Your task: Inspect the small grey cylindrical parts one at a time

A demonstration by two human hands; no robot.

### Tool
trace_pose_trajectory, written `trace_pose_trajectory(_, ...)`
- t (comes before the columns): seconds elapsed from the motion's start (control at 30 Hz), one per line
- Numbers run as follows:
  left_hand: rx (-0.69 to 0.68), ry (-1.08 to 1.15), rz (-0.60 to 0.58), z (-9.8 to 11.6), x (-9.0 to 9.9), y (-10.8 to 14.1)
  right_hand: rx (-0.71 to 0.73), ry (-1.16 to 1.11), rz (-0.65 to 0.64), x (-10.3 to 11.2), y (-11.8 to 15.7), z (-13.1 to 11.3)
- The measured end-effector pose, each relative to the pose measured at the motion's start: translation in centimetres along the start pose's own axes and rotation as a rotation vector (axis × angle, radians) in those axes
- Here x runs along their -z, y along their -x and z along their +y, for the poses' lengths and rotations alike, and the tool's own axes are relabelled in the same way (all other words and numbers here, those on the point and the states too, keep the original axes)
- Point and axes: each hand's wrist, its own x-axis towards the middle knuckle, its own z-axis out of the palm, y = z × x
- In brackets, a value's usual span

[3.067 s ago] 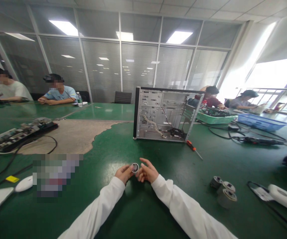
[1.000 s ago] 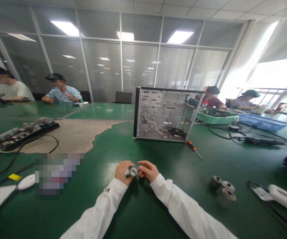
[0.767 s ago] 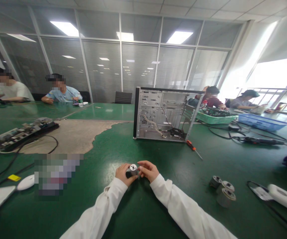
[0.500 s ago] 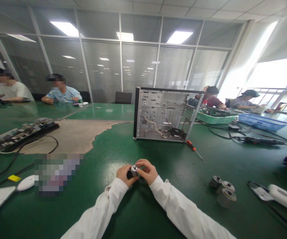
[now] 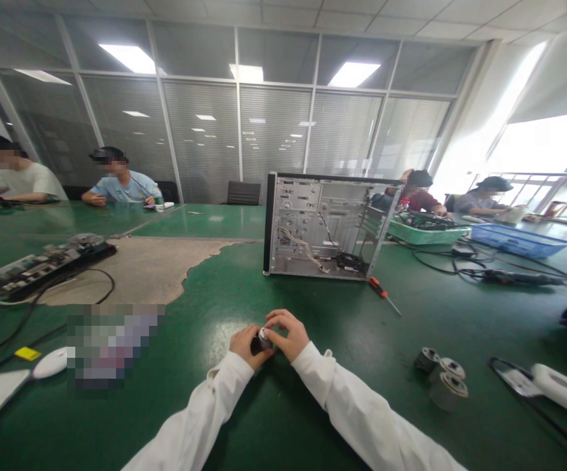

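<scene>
A small cylindrical metal motor [image 5: 264, 343] stands upright on the green table, or just above it; I cannot tell which. My left hand [image 5: 249, 348] wraps round its side, thumb at the front. Over its top end, my right hand [image 5: 288, 335] is closed in a pinch, thumb and forefinger touching the pale end face. Any tiny part between those fingertips is hidden. Several similar metal cylinders, among them a front one [image 5: 448, 392], stand grouped on the table to the right.
An open computer case [image 5: 323, 229] stands ahead, an orange-handled screwdriver [image 5: 384, 296] beside it. An opened power strip [image 5: 48, 265] lies left, with cables. Green [image 5: 428, 234] and blue baskets [image 5: 519, 243] stand back right. A white handled device [image 5: 566, 396] lies right. Several people sit across the table.
My right hand has shifted slightly up and left, its thumb now over the motor's top face. My left hand keeps its hold in the same place.
</scene>
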Motion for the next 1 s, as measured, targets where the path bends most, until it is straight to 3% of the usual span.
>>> trace_pose_trajectory(0.13,-0.042,0.009,0.003,-0.4,-0.1,0.0,0.067,-0.004,0.052,0.7,-0.3,-0.3)
trace_pose_trajectory(0.27,-0.008,-0.001,0.093,-1.2,-0.5,-0.2,0.072,0.105,0.07,1.4,-0.3,1.3)
trace_pose_trajectory(0.47,0.087,-0.122,0.168,-2.6,-0.7,-0.5,-0.051,0.507,-0.184,1.5,0.5,5.1)
trace_pose_trajectory(0.63,0.108,-0.163,0.149,-2.8,-0.6,-0.5,0.012,0.685,-0.327,2.0,0.8,5.3)
trace_pose_trajectory(1.0,0.158,-0.222,0.097,-2.4,-0.5,-0.4,0.111,0.734,-0.321,2.0,1.3,5.2)
